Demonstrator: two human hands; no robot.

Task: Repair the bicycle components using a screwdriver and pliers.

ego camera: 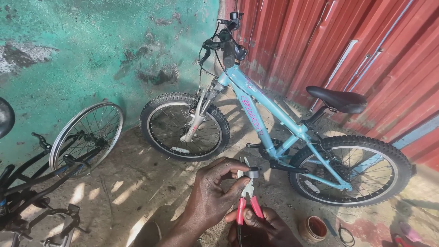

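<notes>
Pliers w/ red handles are held upright in the right hand, fingers clenched round the handles; the nose is closed on a small grey metal ring-like part. That part is also pinched by the left hand, its fingers curled over the top, thumb just below. Step in hand, as judged: the small part is being gripped and worked w/ the pliers, prob. bent or squeezed. The next move seems to call for steady handle pressure while the part is kept from twisting betw. the fingertips.

Beyond the fingers, a light-blue bicycle is propped against a red corrugated wall. Just right of the right-hand fingers, a small round brown tub sits on the ground, open; contents can't be made out. Left of the fingers, a spoked wheel is leant on a green wall.
</notes>
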